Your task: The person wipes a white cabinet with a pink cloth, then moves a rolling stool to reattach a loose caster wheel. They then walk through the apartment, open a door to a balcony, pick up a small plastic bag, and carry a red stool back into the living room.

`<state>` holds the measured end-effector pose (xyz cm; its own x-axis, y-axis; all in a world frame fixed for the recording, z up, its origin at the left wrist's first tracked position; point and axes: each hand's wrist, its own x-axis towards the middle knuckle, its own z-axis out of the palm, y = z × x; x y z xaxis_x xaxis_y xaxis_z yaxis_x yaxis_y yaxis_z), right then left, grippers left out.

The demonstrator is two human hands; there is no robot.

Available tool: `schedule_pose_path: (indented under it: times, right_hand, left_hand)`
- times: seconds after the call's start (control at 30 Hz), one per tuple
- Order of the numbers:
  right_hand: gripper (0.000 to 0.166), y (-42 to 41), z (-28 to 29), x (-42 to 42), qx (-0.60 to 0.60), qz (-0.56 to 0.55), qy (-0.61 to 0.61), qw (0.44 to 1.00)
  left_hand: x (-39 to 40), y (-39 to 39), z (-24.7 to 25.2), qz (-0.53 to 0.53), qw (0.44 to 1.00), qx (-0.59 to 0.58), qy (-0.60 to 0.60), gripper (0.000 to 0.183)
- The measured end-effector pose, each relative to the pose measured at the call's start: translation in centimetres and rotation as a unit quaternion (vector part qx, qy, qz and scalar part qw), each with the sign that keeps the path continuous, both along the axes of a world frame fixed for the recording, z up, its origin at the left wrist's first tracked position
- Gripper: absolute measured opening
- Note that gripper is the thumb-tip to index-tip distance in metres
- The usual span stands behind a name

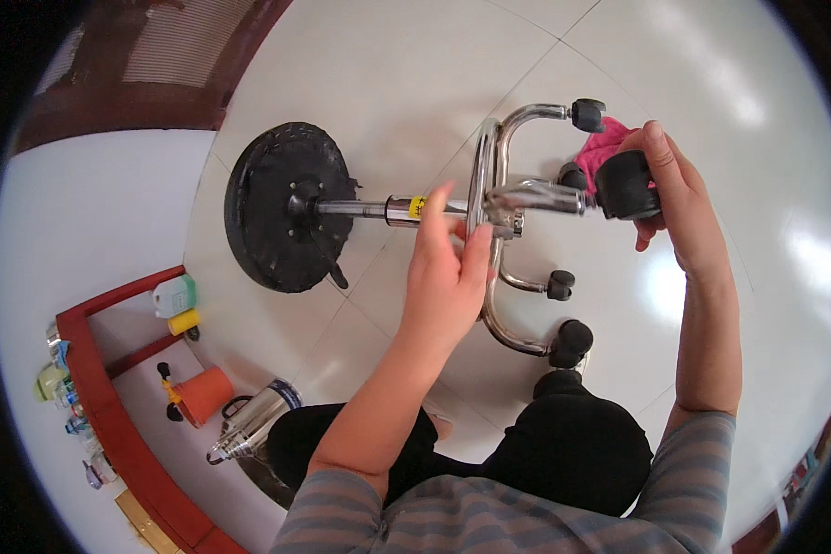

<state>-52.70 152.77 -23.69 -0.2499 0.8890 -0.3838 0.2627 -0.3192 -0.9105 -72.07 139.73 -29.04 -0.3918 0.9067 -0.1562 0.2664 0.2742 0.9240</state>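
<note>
A swivel stool lies on its side, with its round black seat (pixel 287 208) to the left and its chrome base (pixel 483 152) to the right. My left hand (pixel 447 277) is at the base ring beside the column (pixel 401 210), thumb and index finger apart; whether it grips the metal is unclear. My right hand (pixel 678 194) holds a black caster (pixel 627 185) at the end of the blurred nearest chrome leg (pixel 543 196). Behind that caster shows a pink cloth (pixel 599 149), and I cannot tell whether my fingers touch it. A height lever (pixel 336 271) sticks out below the seat.
More casters (pixel 571 343) stick out near my knees. At the left, a steel vacuum flask (pixel 263 415) and an orange bucket (pixel 206 395) stand by a red-framed shelf (pixel 118 408). A jug (pixel 175 296) sits near its end. Pale tiles (pixel 360 318) form the floor.
</note>
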Motion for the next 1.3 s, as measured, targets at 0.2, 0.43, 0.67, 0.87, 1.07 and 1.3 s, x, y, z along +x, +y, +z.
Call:
schedule_pose_path:
  times: [0.2,0.43,0.67,0.87,1.07,1.3]
  right_hand:
    - [0.030,-1.5,-2.5,-1.9,0.030,-0.030,0.031,0.999]
    - [0.033,-2.9,-4.3,-0.2,0.068,-0.007,0.141,0.988]
    - [0.050,-5.3,-3.0,-0.4,-0.118,-0.041,0.350,0.928]
    - [0.055,-6.5,-2.9,0.1,-0.063,-0.044,0.270,0.960]
    - [0.065,-6.7,-6.1,2.5,-0.144,-0.065,0.429,0.889]
    - [0.073,-7.5,-7.8,2.6,0.010,-0.032,0.419,0.907]
  left_hand:
    - [0.4,1.9,-1.3,-0.029,0.997,0.049,0.059,0.030]
    - [0.8,1.0,-1.2,-0.048,0.996,0.072,0.035,0.037]
    - [1.5,0.8,-0.1,-0.087,0.974,0.104,0.183,0.041]
    - [1.5,1.1,0.1,-0.085,0.941,0.105,0.309,0.038]
    - [0.4,2.9,-0.1,-0.186,0.886,0.227,0.358,0.037]
    - [1.7,4.4,1.4,-0.279,0.895,0.230,0.262,0.046]
